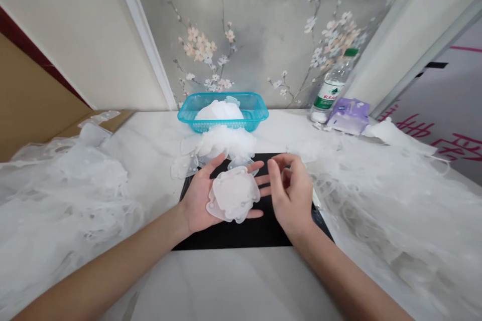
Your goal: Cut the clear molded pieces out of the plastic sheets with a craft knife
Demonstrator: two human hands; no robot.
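My left hand [199, 200] lies palm up with its fingers spread. On it rests a small stack of thin, translucent white plastic pieces [233, 193] with wavy, rounded edges. Just to the right, my right hand [291, 193] is curled with thumb and fingers drawn together. Whatever is between those fingertips, if anything, is too small or hidden to make out. Both hands are above a black mat [241, 235]. Behind them a heap of similar white pieces [222, 143] spreads over the mat's far edge. More white pieces [218, 110] fill part of a blue plastic basket [184, 113].
Large piles of translucent plastic sheets lie at the left [68, 180] and right [395, 200]. A water bottle [331, 88] with a green cap leans by a purple packet [350, 115] at the back right. Brown cardboard [33, 85] stands at the left; a flowered wall panel [252, 45] is behind.
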